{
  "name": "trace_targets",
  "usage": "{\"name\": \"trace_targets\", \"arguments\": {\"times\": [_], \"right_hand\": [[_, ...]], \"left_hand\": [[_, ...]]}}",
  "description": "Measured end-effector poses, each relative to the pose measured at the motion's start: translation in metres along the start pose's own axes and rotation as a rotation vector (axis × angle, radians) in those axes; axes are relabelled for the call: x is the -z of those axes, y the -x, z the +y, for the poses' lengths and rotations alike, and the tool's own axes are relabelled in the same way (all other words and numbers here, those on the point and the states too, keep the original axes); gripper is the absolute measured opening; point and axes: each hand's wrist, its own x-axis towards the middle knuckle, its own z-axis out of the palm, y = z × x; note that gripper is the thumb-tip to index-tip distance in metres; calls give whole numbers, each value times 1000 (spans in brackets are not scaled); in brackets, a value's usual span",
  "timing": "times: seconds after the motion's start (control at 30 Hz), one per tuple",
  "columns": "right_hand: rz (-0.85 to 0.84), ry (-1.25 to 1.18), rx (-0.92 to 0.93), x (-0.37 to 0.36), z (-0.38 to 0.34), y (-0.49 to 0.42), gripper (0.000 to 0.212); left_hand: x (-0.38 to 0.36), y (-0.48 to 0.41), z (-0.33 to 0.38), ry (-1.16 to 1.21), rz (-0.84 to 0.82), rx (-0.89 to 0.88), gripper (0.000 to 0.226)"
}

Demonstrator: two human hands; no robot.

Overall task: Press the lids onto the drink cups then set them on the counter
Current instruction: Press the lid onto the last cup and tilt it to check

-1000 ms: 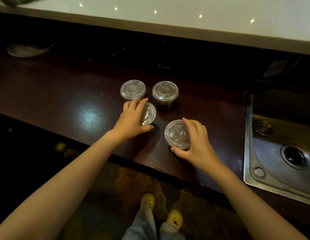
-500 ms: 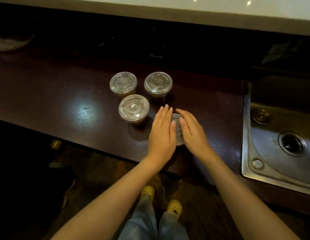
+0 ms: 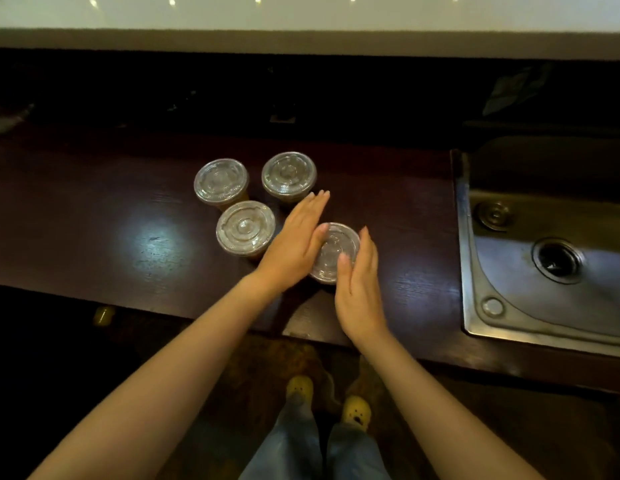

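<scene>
Four clear-lidded drink cups [image 3: 245,227] upright on counter [image 3: 94,220]

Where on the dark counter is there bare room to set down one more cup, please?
The widest free patch is the counter left of the three lidded cups. A narrower strip lies between the fourth cup and the sink. The middle is crowded: the left hand and right hand flank that cup.

The surface [image 3: 94,216] is showing as dark, glossy wood grain, catching a bright glare toward its left part. The cup lids [image 3: 338,251] are looking like clear, ridged plastic, while the sink [image 3: 530,306] at the right edge is gleaming as smooth, dulled metal.
</scene>
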Motion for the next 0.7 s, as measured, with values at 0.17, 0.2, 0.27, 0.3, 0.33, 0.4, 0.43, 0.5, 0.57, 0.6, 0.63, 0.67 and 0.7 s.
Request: {"name": "trace_targets", "arguments": {"times": [0.17,0.2,0.27,0.3,0.33,0.4,0.43,0.5,0.57,0.6,0.63,0.67,0.7], "right_hand": [[14,40,-86,14,-3,15,58],[40,52,-48,21,-4,6,55],[11,90,61,35,-8,-23,49],[-58,127,116,39,-9,-37,46],[-150,174,157,40,-8,-50,45],[-317,237,186,37,1,-65,43],[-362,221,168,36,6,-69,42],[-386,110,109,33,12,-70,39],[-364,-13,76,31,14,-67,35],[-334,-70,53,29,14,-65,33],[-293,-127,25,27,12,-62,32],[-240,-182,-5,23,10,-57,32],[-180,-229,-31,19,7,-51,33]], "left_hand": [[7,-11,13,-183,98,-37,48],[5,-7,19,-150,169,-2,47],[-7,7,30,-76,260,106,46],[-15,15,33,-70,257,156,46],[-23,22,35,-82,228,197,48],[-34,29,34,-96,179,243,50],[-36,28,32,-93,174,254,50],[-36,25,31,-96,177,254,49],[-34,24,31,-114,174,236,49],[-32,23,30,-119,158,218,50],[-29,22,28,-123,133,192,51],[-25,20,25,-124,97,159,51],[-20,15,21,-120,46,125,50]]}}
